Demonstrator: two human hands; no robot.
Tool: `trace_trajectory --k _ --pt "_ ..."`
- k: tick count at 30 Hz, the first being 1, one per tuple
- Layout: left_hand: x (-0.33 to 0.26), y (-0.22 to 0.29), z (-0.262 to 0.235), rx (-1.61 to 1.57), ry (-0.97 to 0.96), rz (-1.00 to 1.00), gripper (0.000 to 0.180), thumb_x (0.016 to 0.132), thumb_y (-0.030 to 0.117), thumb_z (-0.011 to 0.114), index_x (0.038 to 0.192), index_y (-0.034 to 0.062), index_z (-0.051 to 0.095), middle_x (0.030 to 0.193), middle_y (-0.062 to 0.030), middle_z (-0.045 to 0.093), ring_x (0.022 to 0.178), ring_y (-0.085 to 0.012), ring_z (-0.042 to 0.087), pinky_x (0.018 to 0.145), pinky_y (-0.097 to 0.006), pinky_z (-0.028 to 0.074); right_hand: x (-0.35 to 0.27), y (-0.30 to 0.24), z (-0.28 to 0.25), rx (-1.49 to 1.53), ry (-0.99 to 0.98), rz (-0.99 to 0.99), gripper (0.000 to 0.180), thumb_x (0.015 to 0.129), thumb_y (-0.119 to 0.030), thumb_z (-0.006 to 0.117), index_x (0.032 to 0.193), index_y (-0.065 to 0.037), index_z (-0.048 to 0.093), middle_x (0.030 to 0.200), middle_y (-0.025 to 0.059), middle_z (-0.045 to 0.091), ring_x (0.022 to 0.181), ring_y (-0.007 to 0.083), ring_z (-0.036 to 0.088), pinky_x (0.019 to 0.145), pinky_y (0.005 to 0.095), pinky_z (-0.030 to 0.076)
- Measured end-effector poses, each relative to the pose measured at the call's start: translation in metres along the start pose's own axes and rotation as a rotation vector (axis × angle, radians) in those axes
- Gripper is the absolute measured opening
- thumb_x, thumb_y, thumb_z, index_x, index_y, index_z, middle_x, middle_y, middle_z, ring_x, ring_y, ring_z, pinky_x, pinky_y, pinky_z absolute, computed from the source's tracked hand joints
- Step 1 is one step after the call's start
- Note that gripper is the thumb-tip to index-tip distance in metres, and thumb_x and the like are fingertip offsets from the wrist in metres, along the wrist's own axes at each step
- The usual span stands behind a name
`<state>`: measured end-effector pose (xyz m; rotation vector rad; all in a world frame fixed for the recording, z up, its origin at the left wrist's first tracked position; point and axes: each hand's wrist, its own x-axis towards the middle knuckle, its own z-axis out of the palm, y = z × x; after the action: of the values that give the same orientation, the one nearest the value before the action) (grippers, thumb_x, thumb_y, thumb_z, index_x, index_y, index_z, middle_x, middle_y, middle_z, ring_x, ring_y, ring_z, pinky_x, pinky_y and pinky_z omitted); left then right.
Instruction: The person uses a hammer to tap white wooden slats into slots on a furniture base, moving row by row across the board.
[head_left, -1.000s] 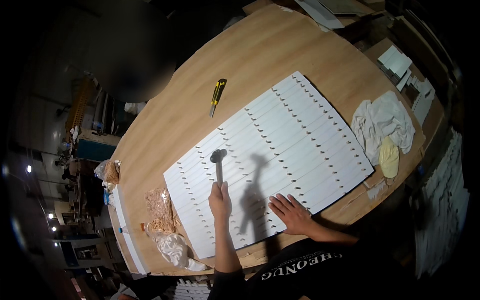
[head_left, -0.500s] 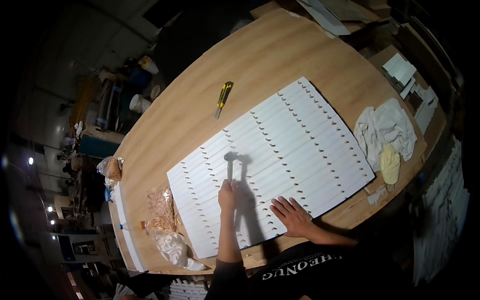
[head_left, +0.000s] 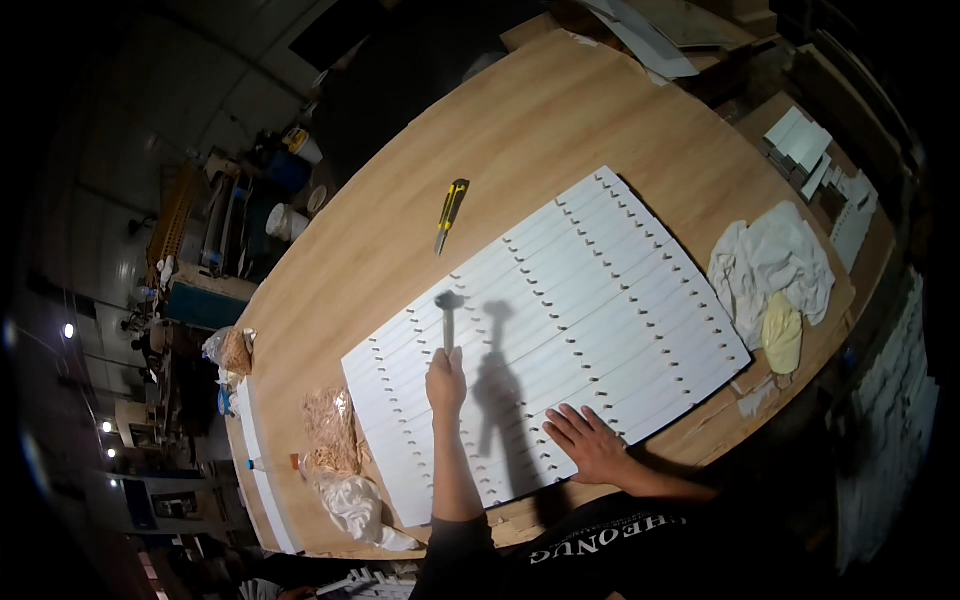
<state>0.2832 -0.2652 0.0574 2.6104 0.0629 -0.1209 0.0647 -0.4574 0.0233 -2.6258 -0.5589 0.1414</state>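
Observation:
My left hand [head_left: 445, 383] is closed around the handle of a hammer [head_left: 449, 302], whose dark head points away from me. The hammer is raised over a layer of white strips [head_left: 540, 340] laid side by side, and its shadow falls on them to the right. Rows of small wooden dowels [head_left: 555, 317] stick up from the strips. My right hand [head_left: 588, 443] lies flat with fingers spread on the strips near their front edge. Beyond the strips, a yellow and black utility knife [head_left: 453, 215] rests on the wooden table [head_left: 400, 190].
A clear bag of dowels [head_left: 330, 430] lies left of the strips, by a white cloth [head_left: 356, 512]. Another white cloth [head_left: 765, 262] and a yellow one [head_left: 782, 333] lie at right. A bottle [head_left: 270, 464] and a long white strip [head_left: 268, 475] are at the far left.
My left hand has lifted the hammer and shifted slightly left, so its shadow now stands farther from it. My right hand stays flat on the strips. The view has shifted a little.

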Motion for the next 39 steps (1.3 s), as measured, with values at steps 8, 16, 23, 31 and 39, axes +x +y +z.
trace_trajectory --k 8,16,23,31,39 --pt "0.024 -0.014 0.008 0.144 -0.016 0.039 0.038 0.092 0.038 0.049 0.084 0.0007 0.054 0.078 -0.0244 0.061 0.078 -0.0457 0.058 0.069 -0.052 0.044 0.0 0.001 0.004 -0.01 -0.034 -0.001 0.106 0.059 -0.047 0.077 0.144 -0.007 0.028 0.15 0.0134 0.024 0.14 0.0311 0.019 0.111 0.0489 0.019" --pt "0.047 -0.024 0.018 0.103 0.012 0.087 0.037 0.092 0.036 0.048 0.086 0.0004 0.056 0.08 -0.0247 0.062 0.083 -0.0445 0.058 0.07 -0.05 0.044 -0.001 0.0 0.002 -0.001 -0.039 -0.006 0.106 0.06 -0.048 0.077 0.144 -0.007 0.027 0.151 0.0132 0.022 0.14 0.0312 0.018 0.111 0.0485 0.017" --pt "0.059 -0.013 0.01 -0.225 0.178 0.075 0.032 0.093 0.031 0.049 0.085 0.0002 0.055 0.079 -0.0235 0.062 0.077 -0.0437 0.059 0.066 -0.049 0.043 -0.001 0.001 0.008 0.011 -0.028 0.0 0.106 0.061 -0.048 0.077 0.145 -0.008 0.026 0.151 0.0128 0.021 0.14 0.0314 0.017 0.111 0.0486 0.017" --pt "0.076 0.013 -0.002 -0.079 0.091 0.128 0.041 0.092 0.038 0.048 0.083 -0.0013 0.056 0.078 -0.0258 0.06 0.077 -0.0444 0.058 0.068 -0.049 0.043 -0.002 0.004 0.009 0.019 -0.02 0.009 0.106 0.06 -0.045 0.078 0.145 -0.008 0.026 0.151 0.0125 0.022 0.14 0.0311 0.018 0.112 0.0487 0.017" --pt "0.115 -0.026 0.008 -0.035 -0.022 -0.008 0.042 0.09 0.038 0.049 0.087 -0.0005 0.063 0.084 -0.0245 0.064 0.086 -0.0413 0.061 0.077 -0.047 0.046 -0.003 0.0 -0.001 0.02 0.022 -0.018 0.097 0.061 -0.041 0.076 0.141 -0.005 0.032 0.146 0.0133 0.029 0.137 0.0301 0.023 0.111 0.0457 0.019"
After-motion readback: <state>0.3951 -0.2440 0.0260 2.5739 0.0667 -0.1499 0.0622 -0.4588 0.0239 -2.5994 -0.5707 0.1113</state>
